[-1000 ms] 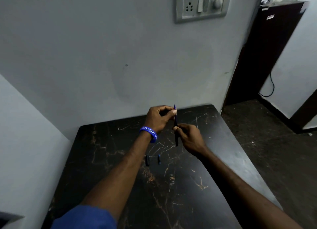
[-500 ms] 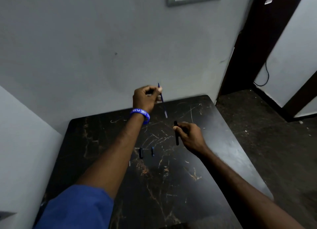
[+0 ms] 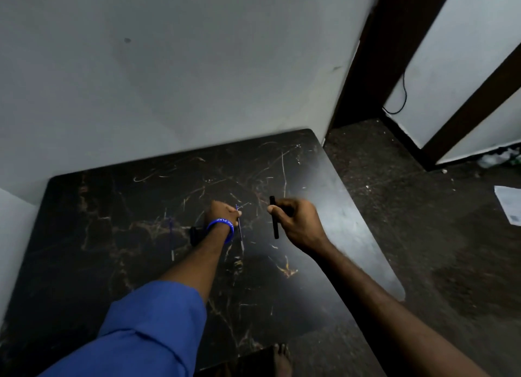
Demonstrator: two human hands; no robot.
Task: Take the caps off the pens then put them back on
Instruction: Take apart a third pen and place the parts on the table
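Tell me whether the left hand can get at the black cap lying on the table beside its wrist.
Probably yes, once freed. The black cap lies on the table just left of the left hand and its wristband, nothing between them. But that hand's grip is taken by the thin refill, so it would have to put that down first.

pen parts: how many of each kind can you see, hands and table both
barrel: 1, in the right hand
refill: 1, in the left hand
cap: 1, on the table, partly behind the left wrist
total: 3; a faint streak left of the cap is too blurred to count
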